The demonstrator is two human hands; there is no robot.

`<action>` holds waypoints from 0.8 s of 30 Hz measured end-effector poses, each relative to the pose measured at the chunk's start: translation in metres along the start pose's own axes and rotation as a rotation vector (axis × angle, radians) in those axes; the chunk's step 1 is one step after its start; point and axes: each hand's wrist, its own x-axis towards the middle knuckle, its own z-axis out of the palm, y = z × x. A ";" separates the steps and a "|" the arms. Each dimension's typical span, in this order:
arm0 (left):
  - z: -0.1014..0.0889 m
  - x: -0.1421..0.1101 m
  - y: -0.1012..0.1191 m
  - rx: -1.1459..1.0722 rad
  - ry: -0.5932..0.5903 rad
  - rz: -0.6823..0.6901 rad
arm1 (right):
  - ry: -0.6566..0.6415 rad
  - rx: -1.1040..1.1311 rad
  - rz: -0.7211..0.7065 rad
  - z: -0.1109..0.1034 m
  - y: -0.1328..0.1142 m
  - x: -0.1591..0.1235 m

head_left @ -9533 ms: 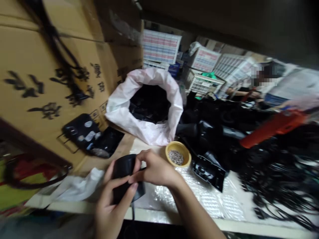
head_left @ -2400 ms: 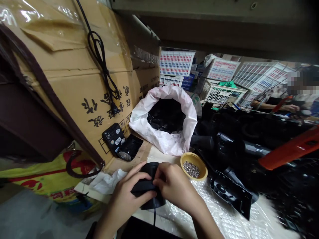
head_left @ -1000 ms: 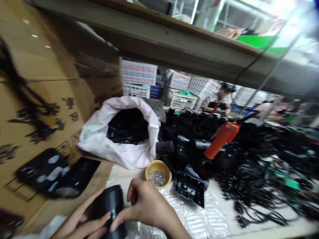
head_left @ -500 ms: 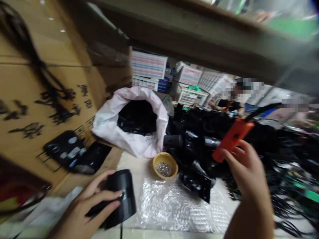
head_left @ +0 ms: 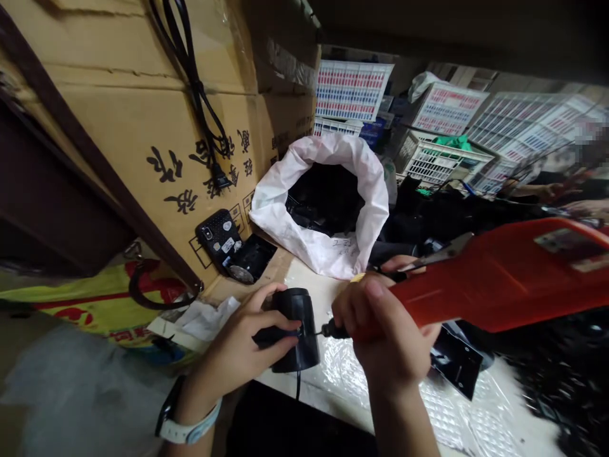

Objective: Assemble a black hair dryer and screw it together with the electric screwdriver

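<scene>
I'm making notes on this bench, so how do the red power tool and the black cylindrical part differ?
Shape: the red power tool is long, while the black cylindrical part is squat.
Pose: the red power tool runs sideways across the view; the black cylindrical part stands roughly upright.
Grip: the right hand holds the red power tool, the left hand the black cylindrical part.
Both are held.

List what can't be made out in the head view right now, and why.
Head view, all four:
Yellow bowl: mostly hidden behind the right hand.
Red screwdriver: rear end cut off by the right edge.
Bit: too small to tell whether its tip touches a screw.
Black cylinder: partly hidden by the left hand.
</scene>
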 end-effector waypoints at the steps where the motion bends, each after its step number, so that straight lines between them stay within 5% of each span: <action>1: 0.001 0.000 0.000 -0.014 0.001 0.002 | -0.011 0.019 -0.010 0.005 0.002 0.001; 24: 0.004 -0.002 -0.001 0.018 0.045 0.035 | -0.075 -0.097 -0.048 0.008 0.018 -0.004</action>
